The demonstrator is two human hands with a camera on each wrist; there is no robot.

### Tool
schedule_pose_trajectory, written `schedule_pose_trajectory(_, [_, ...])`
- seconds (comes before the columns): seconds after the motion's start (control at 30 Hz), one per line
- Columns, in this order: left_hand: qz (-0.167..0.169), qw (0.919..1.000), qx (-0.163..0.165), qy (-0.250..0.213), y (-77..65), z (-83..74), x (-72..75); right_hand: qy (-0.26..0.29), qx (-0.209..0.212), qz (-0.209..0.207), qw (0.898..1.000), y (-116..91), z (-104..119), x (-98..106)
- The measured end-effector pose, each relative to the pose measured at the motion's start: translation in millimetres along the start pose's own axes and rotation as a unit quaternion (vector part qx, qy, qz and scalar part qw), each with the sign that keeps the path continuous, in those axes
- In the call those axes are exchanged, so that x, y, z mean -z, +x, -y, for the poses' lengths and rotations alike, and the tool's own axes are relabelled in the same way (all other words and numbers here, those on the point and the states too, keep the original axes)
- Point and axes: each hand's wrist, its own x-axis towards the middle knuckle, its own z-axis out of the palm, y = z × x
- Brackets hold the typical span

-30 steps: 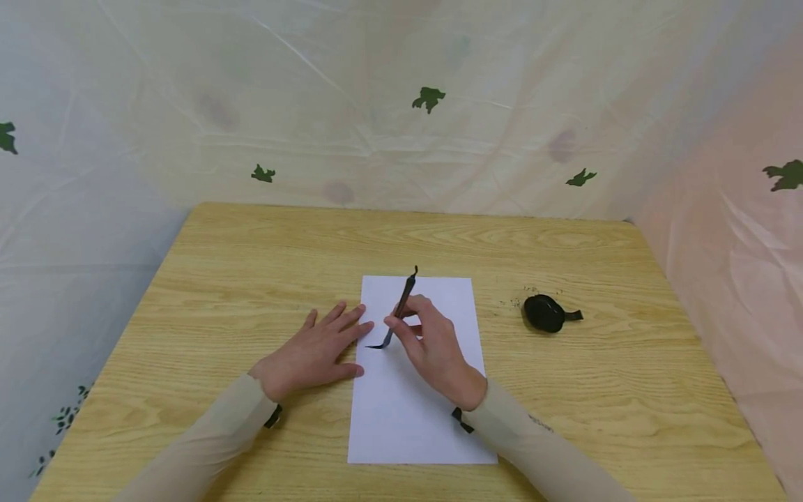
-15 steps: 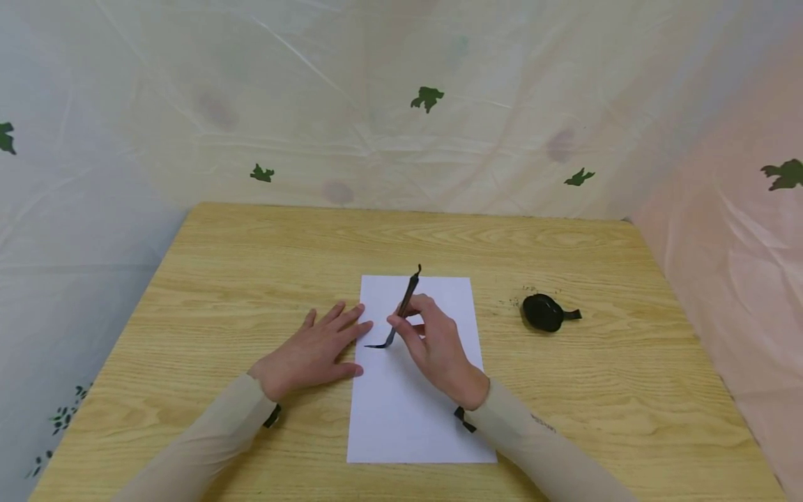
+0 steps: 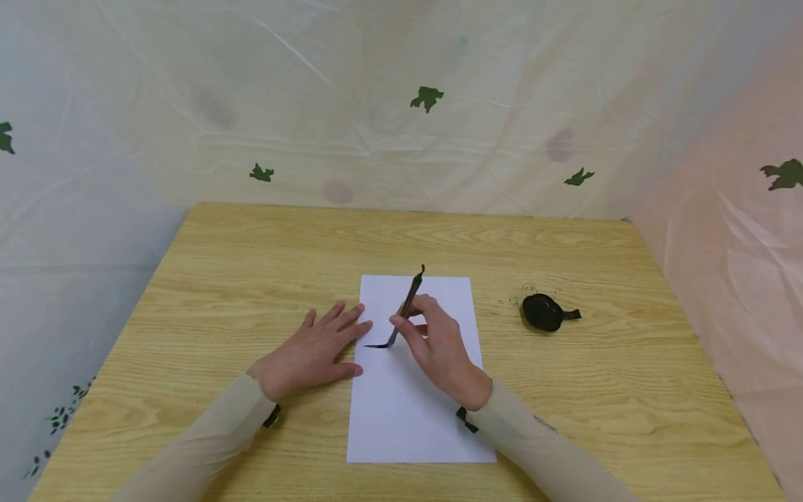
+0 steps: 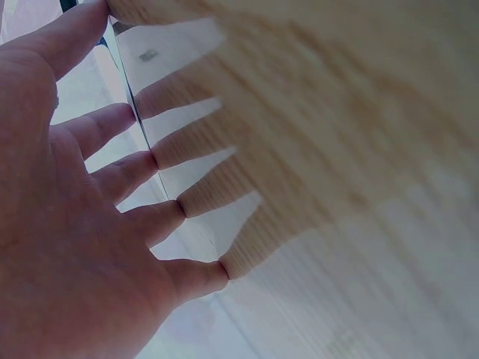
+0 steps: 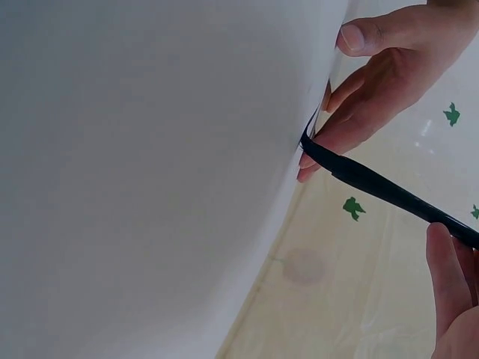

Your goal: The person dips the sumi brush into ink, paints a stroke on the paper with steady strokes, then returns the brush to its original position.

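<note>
My right hand (image 3: 442, 352) pinches a dark writing brush (image 3: 410, 296) between thumb and fingers. The brush leans to the upper right, its bristle tip bent against a white sheet of paper (image 3: 420, 425). A short black stroke (image 3: 375, 346) runs from near the paper's left edge to the tip. In the right wrist view the brush (image 5: 374, 182) reaches from my fingertips to the paper. My left hand (image 3: 310, 355) lies with fingers spread, its fingertips on the paper's left edge; the left wrist view shows these spread fingers (image 4: 123, 176) touching the surface.
To the right of the paper a small black dish with a short handle (image 3: 543, 312) stands on the wooden table (image 3: 251, 244). Small dark specks (image 3: 511, 302) mark the wood beside it. Pale hanging sheets (image 3: 351, 139) with green bird shapes surround the table.
My right hand has shifted slightly to the right with the brush. The black stroke has grown a little longer in that direction. My left hand stays in place.
</note>
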Motion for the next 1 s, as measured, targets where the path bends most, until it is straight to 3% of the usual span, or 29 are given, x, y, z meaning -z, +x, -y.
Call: schedule_pose_trajectory(1.0, [-0.006, 1.0, -0.002, -0.006, -1.0, -1.6, 0.7, -0.01, 0.03, -0.023, 0.999, -2.2, -2.8, 5.0])
